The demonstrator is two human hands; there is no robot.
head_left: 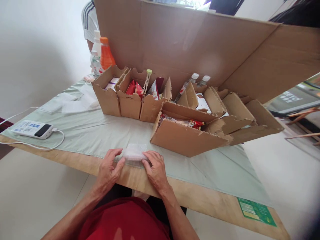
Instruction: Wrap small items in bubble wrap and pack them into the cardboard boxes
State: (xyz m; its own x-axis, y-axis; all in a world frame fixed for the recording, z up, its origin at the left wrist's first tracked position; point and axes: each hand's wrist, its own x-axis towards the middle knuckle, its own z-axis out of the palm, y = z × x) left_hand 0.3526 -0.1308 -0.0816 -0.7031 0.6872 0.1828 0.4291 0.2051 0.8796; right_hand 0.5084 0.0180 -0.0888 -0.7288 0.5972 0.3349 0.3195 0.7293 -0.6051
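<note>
A small, see-through plastic packet (pixel 135 152) lies at the front of the cloth, close to the table edge. What is inside it is too blurred to tell. From the right, my right hand (pixel 156 166) grips the packet's end, fingers over the top and thumb at the near side. My left hand (pixel 110 166) is at the packet's left end, its thumb and forefinger curved and apart, the tips at or just beside the plastic. Behind the packet stands a long cardboard box (pixel 185 136) holding wrapped items, some of them red.
Several cut cardboard bins (pixel 130 106) with packages line the back, before a tall cardboard panel (pixel 180 40). An orange bottle (pixel 107 55) stands back left. A white power bank (pixel 33 129) with a cable lies left. A person's white sleeve (pixel 90 21) shows behind.
</note>
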